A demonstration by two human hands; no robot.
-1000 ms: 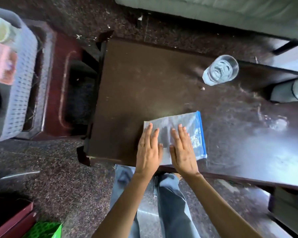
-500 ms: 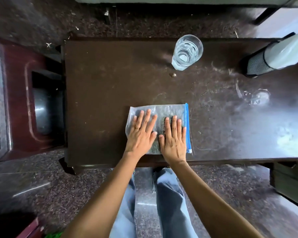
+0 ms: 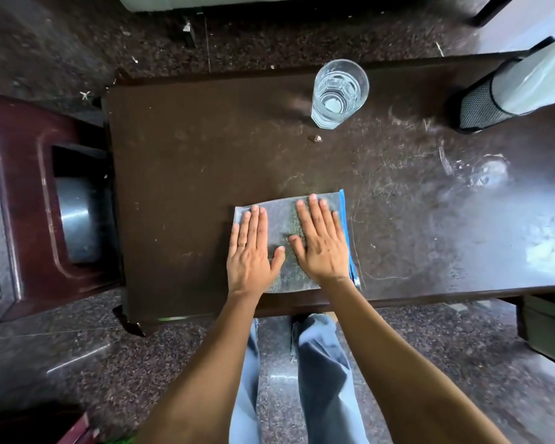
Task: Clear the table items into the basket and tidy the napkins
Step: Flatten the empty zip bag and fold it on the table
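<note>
A clear plastic zip bag [image 3: 285,219] with a blue seal strip along its right edge lies flat near the front edge of the dark brown table [image 3: 205,155]. My left hand [image 3: 252,251] rests palm down on the bag's left part, fingers straight and apart. My right hand [image 3: 322,241] presses flat on the bag's right part, just left of the blue strip. A drinking glass [image 3: 338,92] holding water stands upright at the table's far side. The basket is out of view.
A black mesh holder [image 3: 481,107] with a pale cylinder in it leans at the far right of the table. A small crumb [image 3: 316,138] lies near the glass. A dark red wooden stool [image 3: 45,203] stands left of the table. My jeans-covered legs [image 3: 318,363] are below the table edge.
My two hands have slid apart on the bag, left hand toward its left edge, right hand toward the blue strip. The view shifted right, and the basket left the frame.
</note>
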